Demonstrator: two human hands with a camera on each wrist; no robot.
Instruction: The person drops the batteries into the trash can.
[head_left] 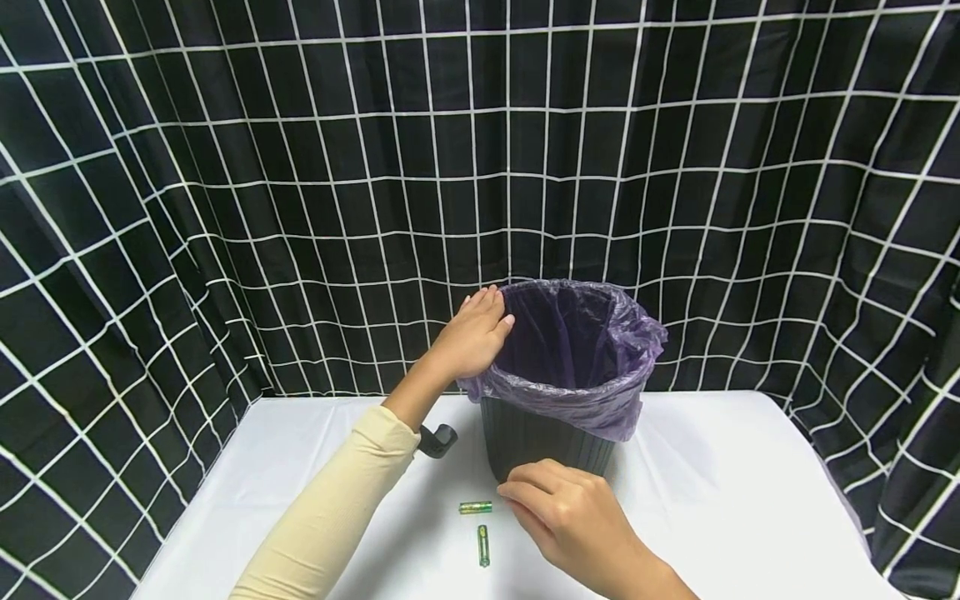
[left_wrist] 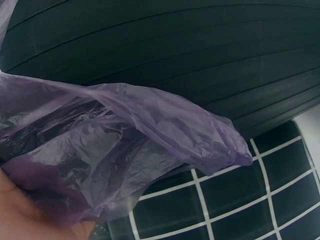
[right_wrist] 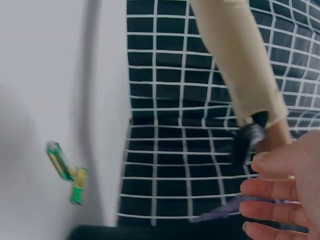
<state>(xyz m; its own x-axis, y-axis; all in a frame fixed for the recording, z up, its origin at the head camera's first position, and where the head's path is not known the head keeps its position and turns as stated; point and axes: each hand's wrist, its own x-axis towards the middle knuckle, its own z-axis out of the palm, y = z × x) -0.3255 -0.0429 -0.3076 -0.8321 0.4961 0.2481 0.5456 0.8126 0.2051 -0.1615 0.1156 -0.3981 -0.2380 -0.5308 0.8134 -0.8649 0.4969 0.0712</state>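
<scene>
A dark ribbed trash can [head_left: 551, 437] stands on the table, lined with a purple plastic bag [head_left: 570, 400] folded over its rim. My left hand [head_left: 474, 333] rests on the left side of the bagged rim, fingers extended, thumb at the inner side. In the left wrist view, the loose bag edge [left_wrist: 165, 125] overlaps part of that hand. My right hand [head_left: 570, 517] hovers in front of the can, fingers loosely bent and spread, holding nothing in the right wrist view. Close to its left, two green-and-gold batteries [head_left: 476, 507] lie on the table.
The white table [head_left: 697, 492] carries the can and batteries. Black cloth with a white grid [head_left: 375, 208] surrounds it at the back and sides. A black band [head_left: 437, 440] shows at the left wrist, below the cream sleeve [head_left: 330, 508].
</scene>
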